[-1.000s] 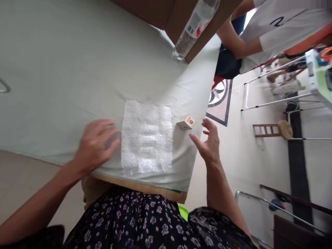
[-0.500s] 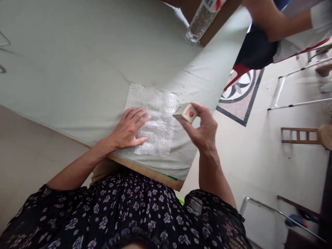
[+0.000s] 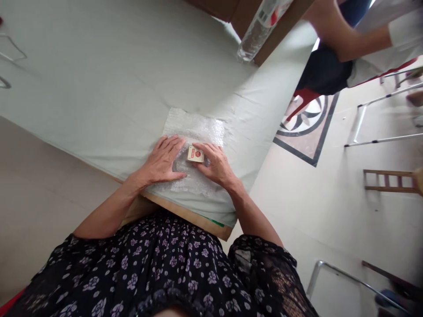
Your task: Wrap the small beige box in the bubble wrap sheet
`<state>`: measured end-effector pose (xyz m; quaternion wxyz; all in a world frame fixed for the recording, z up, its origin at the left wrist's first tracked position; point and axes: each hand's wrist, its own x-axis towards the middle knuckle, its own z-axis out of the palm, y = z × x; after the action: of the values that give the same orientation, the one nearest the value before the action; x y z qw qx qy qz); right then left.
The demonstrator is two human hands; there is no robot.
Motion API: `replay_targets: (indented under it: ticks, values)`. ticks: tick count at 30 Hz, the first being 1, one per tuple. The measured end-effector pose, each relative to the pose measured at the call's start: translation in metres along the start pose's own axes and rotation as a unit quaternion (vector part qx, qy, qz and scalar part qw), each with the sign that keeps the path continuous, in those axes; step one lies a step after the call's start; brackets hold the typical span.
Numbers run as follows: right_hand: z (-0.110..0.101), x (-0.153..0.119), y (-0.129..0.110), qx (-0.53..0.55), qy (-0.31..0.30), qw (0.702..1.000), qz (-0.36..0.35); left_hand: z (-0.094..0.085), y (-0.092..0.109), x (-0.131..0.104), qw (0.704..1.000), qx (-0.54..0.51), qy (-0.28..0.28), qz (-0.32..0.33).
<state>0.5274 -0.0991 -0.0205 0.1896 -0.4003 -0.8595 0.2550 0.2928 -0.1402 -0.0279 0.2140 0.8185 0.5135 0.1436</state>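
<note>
One small printed box [image 3: 195, 154], just brought mid-frame over our bubble-wrap sheet [image 3: 194, 123], uniting both; our right hand [image 3: 216, 165] pinching it, left hand [image 3: 161, 160] spread.

Red print [image 3: 198, 154] marks the cream box [image 3: 195, 154]
Lilac flowers [image 3: 212, 277] dot the black dress [image 3: 165, 264]; the cloth [image 3: 99, 88] is pale grey-green

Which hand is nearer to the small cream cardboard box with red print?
The right hand; it holds the box from its right. The left hand lies apart, to the box's left.
</note>
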Motion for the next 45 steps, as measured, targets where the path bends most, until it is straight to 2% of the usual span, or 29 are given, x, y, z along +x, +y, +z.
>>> replay_targets:
  ticks: [6, 10, 15, 18, 20, 23, 24, 26, 30, 34, 37, 39, 42, 45]
  values:
    - [0.002, -0.002, -0.002, -0.013, 0.011, 1.0, 0.014, -0.004, 0.001, -0.005, 1.0, -0.009, 0.007, -0.007]
    - [0.008, -0.003, 0.001, -0.005, 0.031, 0.999, 0.032, -0.006, 0.004, -0.019, 0.999, -0.015, 0.045, -0.026]
    - [0.014, 0.005, 0.006, 0.005, 0.018, 0.999, 0.028, -0.007, 0.006, -0.037, 0.997, -0.013, 0.076, -0.022]
    - [0.01, 0.005, 0.008, 0.014, 0.011, 1.0, 0.021, -0.014, 0.008, -0.047, 0.997, -0.012, 0.077, -0.009]
    - [0.001, -0.005, 0.007, 0.018, 0.029, 0.999, 0.017, -0.02, 0.012, -0.055, 0.998, -0.007, 0.066, -0.001]
    - [-0.018, -0.038, -0.002, 0.02, 0.082, 0.996, 0.013, -0.028, 0.021, -0.068, 0.999, 0.006, 0.039, 0.013]
    - [-0.022, -0.051, -0.006, 0.019, 0.081, 0.997, 0.006, -0.029, 0.024, -0.072, 0.999, 0.011, 0.034, 0.016]
    - [-0.024, -0.074, -0.016, 0.009, 0.038, 0.999, -0.026, -0.028, 0.029, -0.075, 0.999, 0.017, 0.033, 0.02]
    - [0.0, -0.095, -0.033, -0.057, -0.007, 0.997, -0.053, -0.019, 0.035, -0.068, 0.998, 0.023, 0.05, 0.032]
    - [0.019, -0.087, -0.037, -0.081, 0.021, 0.996, -0.034, -0.014, 0.038, -0.054, 0.994, 0.022, 0.103, 0.041]
    - [0.013, -0.078, -0.034, -0.07, 0.069, 0.995, -0.028, -0.016, 0.04, -0.044, 0.985, -0.002, 0.17, 0.009]
    - [0.004, -0.071, -0.029, -0.041, 0.108, 0.993, -0.021, -0.019, 0.04, -0.037, 0.981, -0.026, 0.192, -0.015]
    - [-0.008, -0.058, -0.022, 0.019, 0.142, 0.99, 0.011, -0.024, 0.041, -0.026, 0.983, -0.047, 0.175, -0.036]
    - [-0.017, -0.042, -0.015, 0.072, 0.147, 0.985, 0.052, -0.025, 0.041, -0.016, 0.987, -0.045, 0.15, -0.043]
